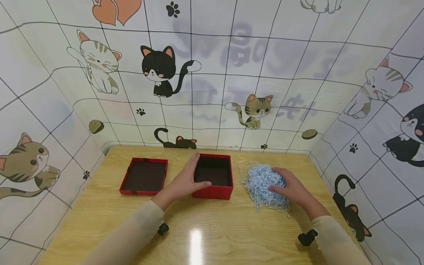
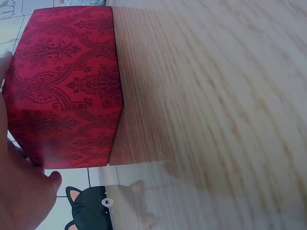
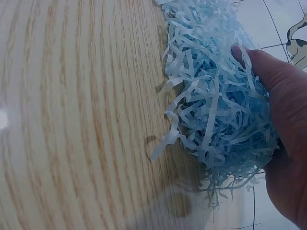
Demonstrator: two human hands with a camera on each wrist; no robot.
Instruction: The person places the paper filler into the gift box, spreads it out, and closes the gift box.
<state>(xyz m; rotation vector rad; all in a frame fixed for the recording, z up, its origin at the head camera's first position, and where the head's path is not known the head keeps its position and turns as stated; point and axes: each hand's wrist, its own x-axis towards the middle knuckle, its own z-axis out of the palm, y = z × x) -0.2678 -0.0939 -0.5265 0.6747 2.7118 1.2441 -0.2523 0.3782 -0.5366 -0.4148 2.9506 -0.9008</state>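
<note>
My left fingers (image 1: 191, 166) grasp the red patterned box (image 1: 213, 192) at its left side: thumb along the front rim, fingertips at the rear left corner. The box stands upright on the worktop (image 1: 232, 224), open side up, extending to the right of these fingers. The shallow red lid (image 1: 145, 176) lies to their left, well apart, dark inner face up. My right fingers (image 1: 284, 173) are curled on the right part of the pale blue shredded paper (image 1: 261, 184), thumb among the strands. The heap spreads left from these fingers, stopping short of the box.
</note>
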